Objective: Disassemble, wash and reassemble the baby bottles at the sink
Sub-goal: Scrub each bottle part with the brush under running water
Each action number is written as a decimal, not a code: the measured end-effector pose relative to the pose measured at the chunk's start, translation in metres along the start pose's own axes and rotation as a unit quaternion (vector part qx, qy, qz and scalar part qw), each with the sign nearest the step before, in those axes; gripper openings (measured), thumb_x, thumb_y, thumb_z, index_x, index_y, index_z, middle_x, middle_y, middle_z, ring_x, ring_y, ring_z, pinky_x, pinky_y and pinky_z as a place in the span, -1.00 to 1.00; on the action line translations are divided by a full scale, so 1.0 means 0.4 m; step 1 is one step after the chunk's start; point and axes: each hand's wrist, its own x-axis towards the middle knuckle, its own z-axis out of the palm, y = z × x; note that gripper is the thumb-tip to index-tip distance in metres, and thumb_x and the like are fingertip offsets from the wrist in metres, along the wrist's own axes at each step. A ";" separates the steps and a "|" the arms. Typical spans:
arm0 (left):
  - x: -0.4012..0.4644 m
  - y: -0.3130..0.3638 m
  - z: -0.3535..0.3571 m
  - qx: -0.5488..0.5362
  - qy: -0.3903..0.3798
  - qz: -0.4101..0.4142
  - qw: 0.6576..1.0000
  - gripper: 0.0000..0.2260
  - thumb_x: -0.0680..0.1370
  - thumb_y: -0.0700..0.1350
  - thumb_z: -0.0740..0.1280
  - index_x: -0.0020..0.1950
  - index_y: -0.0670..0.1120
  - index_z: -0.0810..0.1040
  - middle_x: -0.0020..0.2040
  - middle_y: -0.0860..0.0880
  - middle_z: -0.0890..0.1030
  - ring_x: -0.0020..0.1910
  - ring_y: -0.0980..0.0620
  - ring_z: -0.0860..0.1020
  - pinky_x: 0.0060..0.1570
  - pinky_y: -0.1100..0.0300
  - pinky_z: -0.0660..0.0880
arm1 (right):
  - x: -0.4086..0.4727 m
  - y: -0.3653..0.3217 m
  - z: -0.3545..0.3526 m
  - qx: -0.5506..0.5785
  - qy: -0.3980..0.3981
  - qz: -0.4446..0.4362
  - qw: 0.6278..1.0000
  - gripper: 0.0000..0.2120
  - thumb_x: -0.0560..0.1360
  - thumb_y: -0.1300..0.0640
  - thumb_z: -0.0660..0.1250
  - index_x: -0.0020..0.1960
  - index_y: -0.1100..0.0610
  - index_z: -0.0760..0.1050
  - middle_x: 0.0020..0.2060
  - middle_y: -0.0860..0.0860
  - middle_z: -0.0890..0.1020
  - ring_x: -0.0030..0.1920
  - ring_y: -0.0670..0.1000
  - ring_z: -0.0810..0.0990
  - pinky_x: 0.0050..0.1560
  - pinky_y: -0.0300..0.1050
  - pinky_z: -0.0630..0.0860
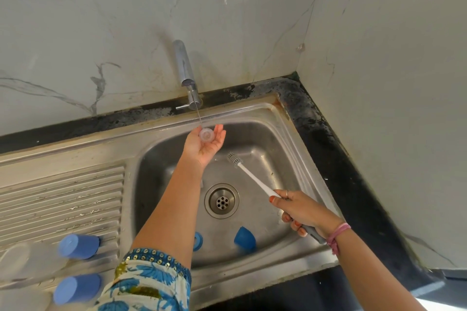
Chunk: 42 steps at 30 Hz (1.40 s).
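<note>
My left hand (206, 145) is stretched over the steel sink (278, 139), palm up, under a thin stream from the tap (185, 73). A clear silicone teat (206, 134) lies in its fingers, which curl loosely around it. My right hand (302, 212) grips the grey handle of a white bottle brush (250, 174); the bristle head points toward my left wrist without touching it. In the basin lie a blue bottle cap (244, 235) and a blue screw ring (197, 241), the ring partly hidden by my left arm.
Two baby bottles with blue caps (79, 246) (77, 288) lie on the ribbed draining board (63, 199) at the left. The drain (222, 201) sits mid-basin. A black counter edge (353, 184) and marble walls close in the back and right.
</note>
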 end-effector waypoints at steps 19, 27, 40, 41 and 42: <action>-0.032 -0.014 -0.059 0.449 0.093 0.317 0.830 -0.69 0.48 -0.25 0.45 0.20 -0.12 0.52 -0.08 0.11 0.56 0.01 0.10 0.54 0.04 0.28 0.47 | -0.005 0.009 -0.019 -0.041 0.021 -0.006 0.999 -0.66 0.63 0.02 0.21 0.39 0.01 0.37 -0.32 0.06 0.42 -0.52 -0.11 0.30 -0.52 -0.23 0.35; -0.067 0.026 -0.045 0.437 0.133 0.334 0.825 -0.68 0.42 -0.19 0.52 0.13 -0.07 0.56 0.01 0.06 0.66 0.00 0.14 0.61 -0.05 0.26 0.53 | -0.015 -0.014 -0.014 -0.057 0.006 -0.022 0.998 -0.70 0.63 0.01 0.21 0.35 -0.03 0.38 -0.32 0.05 0.40 -0.52 -0.11 0.29 -0.53 -0.23 0.34; -0.227 0.085 -0.094 0.760 0.213 0.249 0.561 -0.84 0.41 -0.10 0.49 -0.21 -0.15 0.57 -0.20 -0.08 0.61 -0.19 -0.04 0.56 -0.21 0.16 0.49 | -0.035 -0.080 0.102 -0.213 -0.022 -0.111 0.970 -0.70 0.65 0.01 0.14 0.37 -0.05 0.36 -0.34 0.03 0.40 -0.51 -0.09 0.30 -0.51 -0.20 0.32; -0.244 0.098 -0.090 0.775 0.209 0.254 0.540 -0.81 0.41 -0.08 0.49 -0.14 -0.18 0.59 -0.17 -0.11 0.63 -0.16 -0.07 0.59 -0.14 0.12 0.53 | -0.041 -0.084 0.113 -0.223 -0.020 -0.123 0.967 -0.70 0.65 0.01 0.14 0.37 -0.06 0.36 -0.36 0.01 0.39 -0.52 -0.09 0.30 -0.52 -0.20 0.31; -0.263 0.118 -0.088 0.784 0.204 0.255 0.527 -0.80 0.42 -0.08 0.48 -0.12 -0.20 0.59 -0.18 -0.13 0.63 -0.14 -0.09 0.61 -0.08 0.09 0.55 | -0.046 -0.092 0.128 -0.235 -0.016 -0.134 0.963 -0.70 0.65 0.00 0.14 0.37 -0.07 0.35 -0.38 0.00 0.38 -0.53 -0.10 0.29 -0.52 -0.20 0.30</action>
